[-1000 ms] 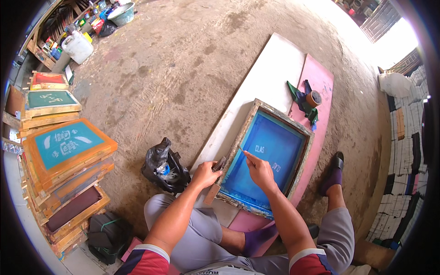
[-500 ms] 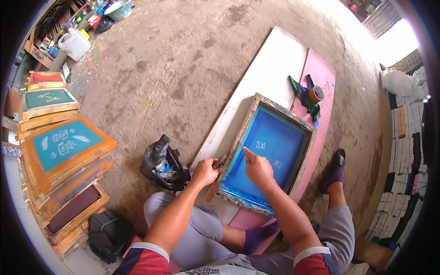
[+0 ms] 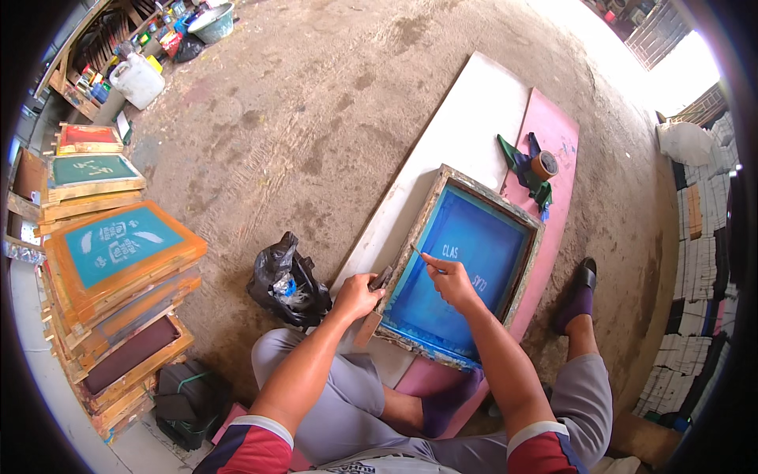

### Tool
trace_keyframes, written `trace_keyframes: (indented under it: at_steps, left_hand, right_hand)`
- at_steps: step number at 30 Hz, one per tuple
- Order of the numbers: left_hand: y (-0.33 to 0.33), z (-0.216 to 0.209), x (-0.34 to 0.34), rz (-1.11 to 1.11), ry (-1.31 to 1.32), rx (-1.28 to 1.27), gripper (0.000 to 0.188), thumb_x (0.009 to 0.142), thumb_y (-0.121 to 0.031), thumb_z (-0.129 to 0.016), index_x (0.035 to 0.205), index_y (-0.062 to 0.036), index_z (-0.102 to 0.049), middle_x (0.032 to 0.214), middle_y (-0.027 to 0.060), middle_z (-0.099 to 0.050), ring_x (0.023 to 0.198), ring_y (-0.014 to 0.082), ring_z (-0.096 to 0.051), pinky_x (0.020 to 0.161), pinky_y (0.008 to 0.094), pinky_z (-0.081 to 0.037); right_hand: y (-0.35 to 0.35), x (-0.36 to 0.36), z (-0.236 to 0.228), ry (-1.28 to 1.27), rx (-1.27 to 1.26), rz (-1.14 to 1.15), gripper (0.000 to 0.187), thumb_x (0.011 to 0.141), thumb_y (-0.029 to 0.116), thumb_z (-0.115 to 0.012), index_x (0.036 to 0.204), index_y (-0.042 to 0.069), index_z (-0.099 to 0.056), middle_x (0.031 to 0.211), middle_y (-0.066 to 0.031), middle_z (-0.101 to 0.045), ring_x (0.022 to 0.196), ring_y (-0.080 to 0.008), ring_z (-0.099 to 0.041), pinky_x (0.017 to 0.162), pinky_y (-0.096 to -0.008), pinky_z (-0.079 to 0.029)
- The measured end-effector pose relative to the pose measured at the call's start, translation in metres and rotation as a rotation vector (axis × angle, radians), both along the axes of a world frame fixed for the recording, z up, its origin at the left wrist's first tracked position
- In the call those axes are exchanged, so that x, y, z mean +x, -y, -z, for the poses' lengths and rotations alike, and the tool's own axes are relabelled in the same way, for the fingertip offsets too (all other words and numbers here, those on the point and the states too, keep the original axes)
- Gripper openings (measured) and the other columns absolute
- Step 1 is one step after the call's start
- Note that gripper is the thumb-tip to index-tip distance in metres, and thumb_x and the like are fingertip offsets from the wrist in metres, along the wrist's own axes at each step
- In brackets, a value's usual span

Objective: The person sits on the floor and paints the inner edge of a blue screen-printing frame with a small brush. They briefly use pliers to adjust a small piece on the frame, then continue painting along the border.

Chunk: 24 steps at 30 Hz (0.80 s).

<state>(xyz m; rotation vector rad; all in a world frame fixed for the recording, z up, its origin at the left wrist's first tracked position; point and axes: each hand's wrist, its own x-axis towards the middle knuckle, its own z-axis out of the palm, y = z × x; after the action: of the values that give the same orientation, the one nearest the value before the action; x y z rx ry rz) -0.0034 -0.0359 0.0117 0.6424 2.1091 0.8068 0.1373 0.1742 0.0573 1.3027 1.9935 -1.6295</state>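
A silk-screen frame (image 3: pixel 515 294) with a worn, paint-stained wooden rim and blue mesh lies tilted across my lap side of the boards. At its left edge my left hand (image 3: pixel 355 298) is closed around a short dark piece (image 3: pixel 382 277) whose kind I cannot make out. Below that hand a flat brown strip (image 3: pixel 367 329) sticks out by the frame's corner. Over the mesh, my right hand (image 3: pixel 452 286) pinches a thin stick-like tool (image 3: pixel 417 250), its tip pointing toward the frame's left side. Pale lettering shows on the mesh beside my right fingers.
White board (image 3: pixel 466 118) and pink board (image 3: pixel 553 126) lie under the frame. On the pink one sit a tape roll (image 3: pixel 545 164) and dark green cloth (image 3: pixel 517 162). A black plastic bag (image 3: pixel 288 280) stands left; stacked screen frames (image 3: pixel 126 276) rise further left.
My right hand has turned slightly and drawn a little back, with the fingers pinched around the thin tool. My left hand stays almost where it was by the frame's edge.
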Motion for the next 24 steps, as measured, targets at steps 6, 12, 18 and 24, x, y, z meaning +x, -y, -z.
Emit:
trace_keyframes:
  at_steps: [6,12,18,24]
  left_hand:
    - [-0.002,0.003,0.000,0.000,0.013,0.005,0.038,0.089,-0.025,-0.082,0.119,-0.0038,-0.077,0.107,0.0223,-0.078,0.107,0.0391,-0.074,0.094,0.0464,-0.057]
    - [-0.002,-0.001,-0.002,-0.007,0.039,-0.027,0.040,0.088,-0.027,-0.083,0.120,-0.0048,-0.077,0.108,0.0215,-0.078,0.107,0.0372,-0.075,0.094,0.0445,-0.056]
    - [0.003,0.014,-0.006,-0.002,0.078,-0.026,0.041,0.088,-0.029,-0.084,0.122,-0.0073,-0.076,0.111,0.0197,-0.079,0.108,0.0331,-0.075,0.093,0.0421,-0.055]
    - [0.001,0.012,-0.007,0.000,0.090,-0.018,0.042,0.087,-0.030,-0.084,0.123,-0.0079,-0.077,0.111,0.0198,-0.079,0.109,0.0340,-0.075,0.094,0.0425,-0.055]
  right_hand:
    - [0.011,0.013,0.047,-0.357,0.408,-0.113,0.037,0.113,0.028,-0.054,0.142,0.013,-0.070,0.089,-0.0083,-0.074,0.066,-0.0159,-0.066,0.065,-0.0321,-0.056]
    - [-0.007,0.006,0.035,-0.167,-0.243,0.101,0.047,0.113,0.029,-0.056,0.158,0.018,-0.055,0.076,0.0008,-0.051,0.052,-0.0070,-0.039,0.044,-0.0258,-0.030]
    - [0.004,0.004,0.010,-0.128,-0.406,0.264,0.043,0.113,0.026,-0.056,0.155,0.017,-0.059,0.072,0.0023,-0.049,0.053,-0.0066,-0.040,0.045,-0.0269,-0.034]
    - [0.006,0.019,0.044,-0.292,0.488,-0.085,0.037,0.109,0.026,-0.061,0.145,0.020,-0.068,0.108,-0.0215,-0.078,0.095,-0.0390,-0.075,0.082,-0.0436,-0.059]
